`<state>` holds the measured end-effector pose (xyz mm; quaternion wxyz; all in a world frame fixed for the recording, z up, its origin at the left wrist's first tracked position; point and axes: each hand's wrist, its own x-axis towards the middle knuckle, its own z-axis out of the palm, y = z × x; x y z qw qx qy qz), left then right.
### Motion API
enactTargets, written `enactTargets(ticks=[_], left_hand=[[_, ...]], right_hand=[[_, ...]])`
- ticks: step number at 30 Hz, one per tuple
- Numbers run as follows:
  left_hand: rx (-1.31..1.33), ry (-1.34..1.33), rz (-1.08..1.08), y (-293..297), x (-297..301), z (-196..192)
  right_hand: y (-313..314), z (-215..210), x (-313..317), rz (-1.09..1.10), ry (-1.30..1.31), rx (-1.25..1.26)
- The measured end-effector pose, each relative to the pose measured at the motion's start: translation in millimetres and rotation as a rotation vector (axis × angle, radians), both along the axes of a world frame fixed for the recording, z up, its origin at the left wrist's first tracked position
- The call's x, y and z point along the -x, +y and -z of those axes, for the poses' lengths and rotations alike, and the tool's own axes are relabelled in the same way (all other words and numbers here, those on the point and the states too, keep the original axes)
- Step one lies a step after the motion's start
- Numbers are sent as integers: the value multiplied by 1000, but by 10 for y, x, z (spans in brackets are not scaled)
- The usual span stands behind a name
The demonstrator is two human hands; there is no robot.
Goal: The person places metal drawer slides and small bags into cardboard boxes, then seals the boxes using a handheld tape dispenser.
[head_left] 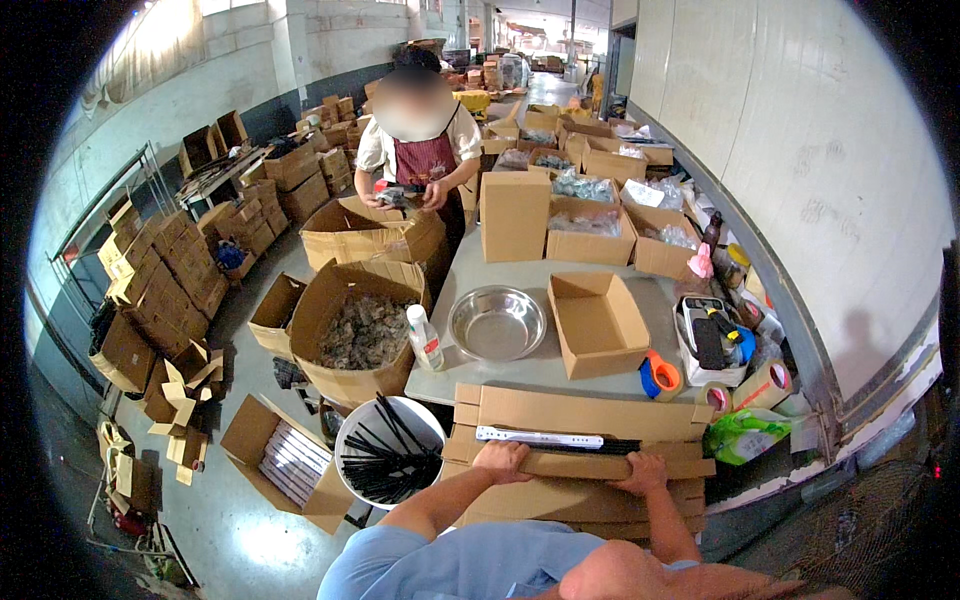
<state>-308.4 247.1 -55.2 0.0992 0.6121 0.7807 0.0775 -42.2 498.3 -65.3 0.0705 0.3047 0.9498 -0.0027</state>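
Note:
A long, flat cardboard carton (560, 408) lies unfolded in front of me at the near end of the table. In its middle rest a white metal strip with holes (540, 437) and some thin black rods (622, 447). My left hand (500, 462) is closed on the carton's near flap, by the strip's left part. My right hand (643, 474) grips the same flap farther right, near the rod ends. Part of the fingers of both hands is hidden by the flap. More flat cardboard (590, 500) lies beneath and nearer to me.
On the table (450, 375) stand a steel bowl (480, 345), white bottle (424, 340), empty box (600, 325) and tape dispenser (660, 374). A white bucket (350, 430) of black rods is left. A co-worker (430, 160) handles a small item behind large cartons (360, 385).

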Motion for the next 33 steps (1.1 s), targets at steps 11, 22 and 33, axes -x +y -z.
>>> enactTargets(ticks=[11,22,33], left_hand=[[26,-1,2,9,1,-59],[9,27,9,2,-14,-84],[4,3,4,-7,-32,-159]], right_hand=[[-47,-149,38,18,0,73],[-60,-149,18,2,27,50],[-91,-165,-6,-11,110,60]])
